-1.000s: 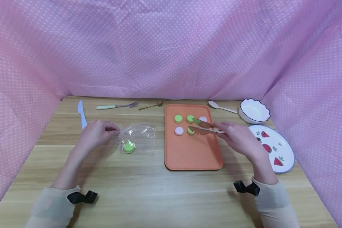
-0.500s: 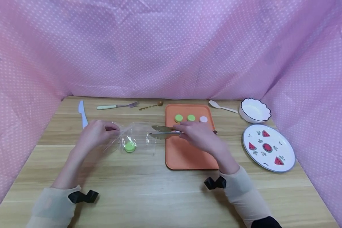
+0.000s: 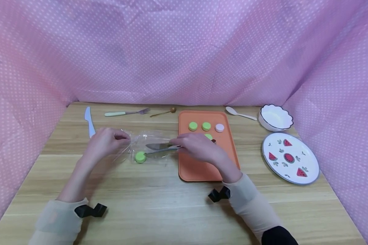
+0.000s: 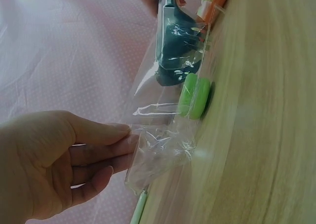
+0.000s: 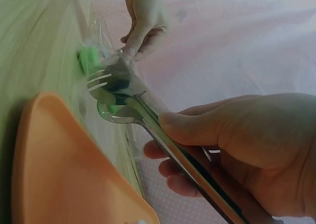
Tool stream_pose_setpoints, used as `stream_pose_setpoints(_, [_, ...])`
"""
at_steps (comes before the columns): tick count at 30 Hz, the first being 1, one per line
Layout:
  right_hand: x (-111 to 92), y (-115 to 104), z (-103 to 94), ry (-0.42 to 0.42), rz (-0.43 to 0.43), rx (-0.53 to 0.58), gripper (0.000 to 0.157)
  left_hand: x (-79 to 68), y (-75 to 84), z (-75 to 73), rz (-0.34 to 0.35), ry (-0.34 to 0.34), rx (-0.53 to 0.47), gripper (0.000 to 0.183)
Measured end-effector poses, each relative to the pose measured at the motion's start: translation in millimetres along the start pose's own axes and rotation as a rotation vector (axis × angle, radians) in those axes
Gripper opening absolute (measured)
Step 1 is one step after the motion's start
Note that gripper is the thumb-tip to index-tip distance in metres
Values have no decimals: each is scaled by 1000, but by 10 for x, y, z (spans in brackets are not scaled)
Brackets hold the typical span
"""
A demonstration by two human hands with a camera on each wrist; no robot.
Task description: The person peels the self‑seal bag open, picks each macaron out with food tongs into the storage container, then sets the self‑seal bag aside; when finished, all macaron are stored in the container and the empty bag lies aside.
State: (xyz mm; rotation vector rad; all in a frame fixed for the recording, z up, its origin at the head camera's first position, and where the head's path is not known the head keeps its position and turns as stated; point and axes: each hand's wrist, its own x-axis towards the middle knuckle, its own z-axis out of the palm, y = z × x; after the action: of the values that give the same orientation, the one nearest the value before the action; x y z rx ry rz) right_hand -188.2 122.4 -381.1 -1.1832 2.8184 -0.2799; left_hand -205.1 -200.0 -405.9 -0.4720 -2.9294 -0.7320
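My left hand [image 3: 108,143] pinches the gathered end of a clear plastic bag [image 4: 165,142] between thumb and fingers. A green macaron [image 3: 140,157] sits inside the bag, near the tabletop. My right hand [image 3: 197,145] grips metal serving tongs [image 5: 163,135], one jaw forked and one spoon-like. The tongs' heads show through the plastic in the left wrist view, at the bag's right-hand end. Between their jaws in the right wrist view a green patch is visible, but what it is I cannot tell. Below the right hand lies an orange tray [image 3: 199,170] with green macarons [image 3: 206,126] and a lilac macaron [image 3: 219,128].
Along the back lie a blue knife [image 3: 90,121], a fork [image 3: 119,113], a small gold spoon [image 3: 162,113] and a white spoon [image 3: 240,114]. A scalloped bowl [image 3: 276,118] and a watermelon-patterned plate [image 3: 297,148] stand at the right.
My right hand has carried the tongs left from over the tray, and their heads are now at the bag. The left hand keeps its pinch on the bag, almost still.
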Motion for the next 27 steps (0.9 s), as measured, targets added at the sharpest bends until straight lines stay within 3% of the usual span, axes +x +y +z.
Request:
stream_pose_setpoints(7, [98,-69,15,-50,-26,31,33,14,26,11,1,-7,-4,5])
stream_pose_setpoints(27, [205,-156,54,-51,-54,-2,24,20,7,31,-20,-2,-2,6])
